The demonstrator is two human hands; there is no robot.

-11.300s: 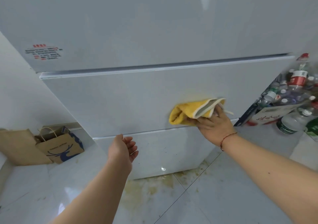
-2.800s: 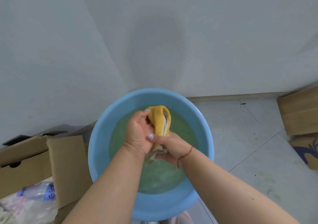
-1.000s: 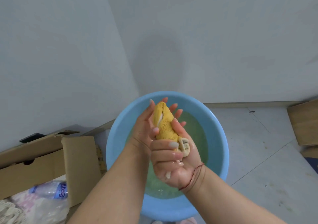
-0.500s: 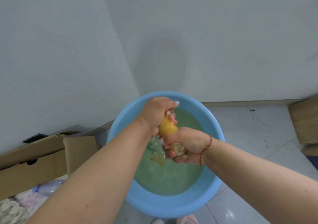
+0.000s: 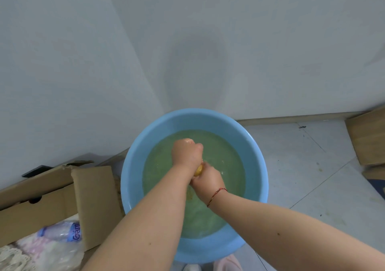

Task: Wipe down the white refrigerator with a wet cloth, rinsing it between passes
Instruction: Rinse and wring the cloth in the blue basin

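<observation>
**Cloth wrung over basin, both hands**

Setting: corner of two plain white walls, pale tiled floor w/ dark grout lines and a few yellowish specks. Beige skirting runs along wall base behind the grip.

Basin: round, light blue, on floor in the corner. Holds cloudy greenish-yellow water, surface rippled close around the hands.

Grip: both hands fisted, stacked close together over the water, approx. centre of basin.
- L hand: knuckles up, fingers curled tight round the far end of the cloth. Skin wet, shiny.
- R hand: just below and nearer the camera than L, touching it; fingers curled round the near end. Thin red string on its wrist.
- Cloth: yellow, only a small bulge shows in the gap between the two fists; rest hidden inside them. Cannot tell how it is folded or twisted.
- Yellowish smear in water just under R hand; blurred, cannot tell if drip or cloth tail.

Fridge: not in frame.

Surroundings rel. to grip:
- Left and lower: open cardboard box, flap up, touching or nearly touching basin rim. Below it a clear plastic bottle, blue label, lying on pale patterned fabric.
- Far right: more brown cardboard at frame edge, against wall.
- Directly below basin, bottom edge: pink fabric and light shoe tips, partly cut off.
</observation>
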